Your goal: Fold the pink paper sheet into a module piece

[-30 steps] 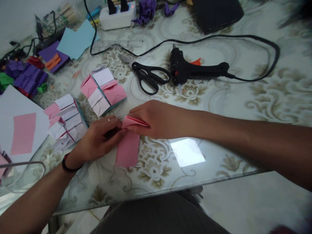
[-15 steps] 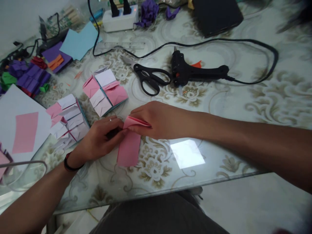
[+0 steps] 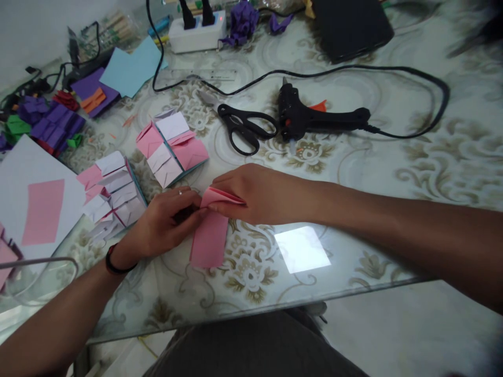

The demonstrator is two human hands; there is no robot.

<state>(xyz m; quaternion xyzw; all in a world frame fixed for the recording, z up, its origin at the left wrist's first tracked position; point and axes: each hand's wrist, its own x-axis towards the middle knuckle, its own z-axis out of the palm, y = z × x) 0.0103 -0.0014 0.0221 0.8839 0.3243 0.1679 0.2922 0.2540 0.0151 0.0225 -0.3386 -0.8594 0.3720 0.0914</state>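
Note:
A pink strip of paper point(image 3: 209, 238) hangs between my hands, its upper part folded over and its lower part lying toward the table's front edge. My left hand point(image 3: 170, 219) pinches its left edge near the fold. From the other side my right hand point(image 3: 251, 193) grips the folded part between thumb and fingers, and its fingertips are partly hidden by the paper. Just beyond my left hand are two folded pink-and-white paper pieces, one farther point(image 3: 173, 149) and one nearer point(image 3: 113, 193), both with blue-green edges.
Black scissors point(image 3: 245, 128) and a black glue gun point(image 3: 314, 112) with its cord lie beyond my hands. A white power strip point(image 3: 198, 32) stands at the back. White sheet point(image 3: 15, 173) and purple folded paper point(image 3: 57, 125) are on the left. A black flat object point(image 3: 351, 26) is at back right.
The hands and the pink paper hold the same position on the table. Only the camera view has shifted slightly.

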